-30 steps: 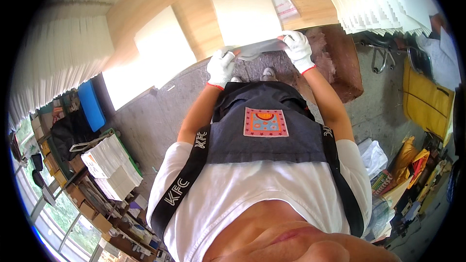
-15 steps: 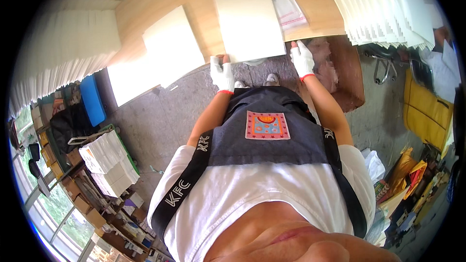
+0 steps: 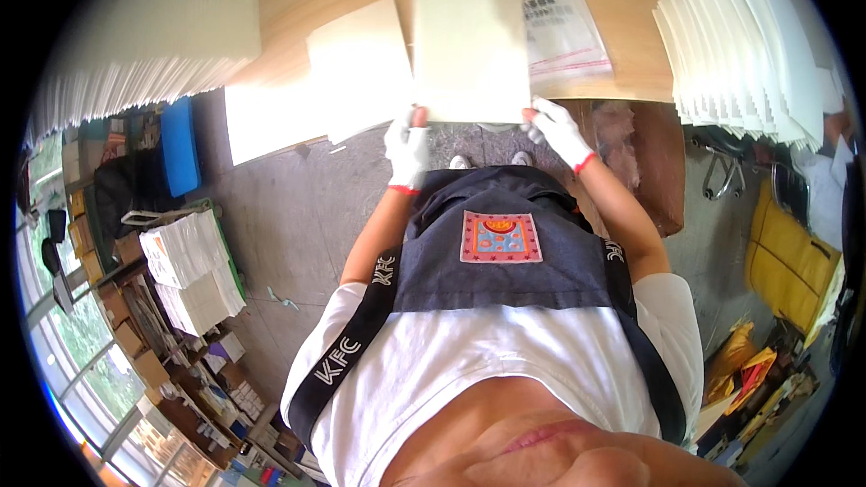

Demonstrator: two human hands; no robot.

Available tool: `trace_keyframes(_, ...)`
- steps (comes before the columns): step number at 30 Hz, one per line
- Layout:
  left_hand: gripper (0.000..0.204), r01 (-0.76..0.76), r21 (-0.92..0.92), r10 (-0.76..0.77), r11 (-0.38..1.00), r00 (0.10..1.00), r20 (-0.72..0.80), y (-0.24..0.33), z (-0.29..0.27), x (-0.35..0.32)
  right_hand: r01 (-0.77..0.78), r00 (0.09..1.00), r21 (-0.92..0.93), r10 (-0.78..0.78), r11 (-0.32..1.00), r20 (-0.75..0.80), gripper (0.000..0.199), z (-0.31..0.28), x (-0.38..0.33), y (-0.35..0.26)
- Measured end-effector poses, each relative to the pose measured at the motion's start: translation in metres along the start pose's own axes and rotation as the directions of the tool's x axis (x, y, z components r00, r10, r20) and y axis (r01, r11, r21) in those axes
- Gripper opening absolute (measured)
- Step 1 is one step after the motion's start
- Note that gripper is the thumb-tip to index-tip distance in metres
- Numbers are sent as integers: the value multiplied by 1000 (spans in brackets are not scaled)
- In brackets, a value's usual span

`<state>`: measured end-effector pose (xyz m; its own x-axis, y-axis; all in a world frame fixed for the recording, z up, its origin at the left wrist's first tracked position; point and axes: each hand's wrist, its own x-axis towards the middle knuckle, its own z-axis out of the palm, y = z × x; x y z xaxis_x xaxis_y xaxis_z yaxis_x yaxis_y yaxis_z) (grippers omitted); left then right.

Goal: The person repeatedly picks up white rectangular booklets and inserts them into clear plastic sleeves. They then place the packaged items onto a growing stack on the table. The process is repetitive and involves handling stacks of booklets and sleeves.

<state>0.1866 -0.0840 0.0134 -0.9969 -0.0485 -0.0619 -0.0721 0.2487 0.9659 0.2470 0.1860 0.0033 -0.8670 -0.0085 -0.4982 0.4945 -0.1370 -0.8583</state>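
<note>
My left hand (image 3: pixel 408 150), in a white knit glove with bare fingertips, pinches the near left corner of a cream-white paper sheet (image 3: pixel 471 50). My right hand (image 3: pixel 557 130), gloved the same way, grips its near right corner between thumb and fingers. Whether it is one sheet or a thin stack I cannot tell. The paper juts over the near edge of the wooden table (image 3: pixel 622 54) and partly covers a clear plastic bag (image 3: pixel 564 32) with dark print. Just left of it lies another white paper stack (image 3: pixel 361 63), overlapping a brightly lit white sheet (image 3: pixel 271 122).
A tall pile of folded white sheets (image 3: pixel 162 27) stands at the left, and a fanned stack (image 3: pixel 735 54) at the right. Under the table sits a brown box (image 3: pixel 654 171). A yellow case (image 3: pixel 794 239) is at right; a cart with white bundles (image 3: pixel 189 261) at left.
My right hand has moved in from beside the paper and taken hold of its near right corner. The paper now sits straighter between both hands. The whole view has shifted slightly.
</note>
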Motion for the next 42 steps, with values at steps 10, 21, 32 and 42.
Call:
trace_keyframes(10,36,-19,843,166,538,982,-84,-48,-141,54,47,980,-464,50,884,194,25,151,86,-50)
trace_keyframes(21,46,95,553,-34,828,992,-120,-63,-156,135,129,971,-766,-238,630,-32,44,162,121,-70)
trace_keyframes(32,42,-59,531,103,845,993,-53,-58,-150,151,278,875,-594,-454,755,-168,38,76,7,-25)
trace_keyframes(42,40,-208,548,82,810,966,246,-38,-159,141,-693,458,-132,292,709,-840,26,5,-242,237)
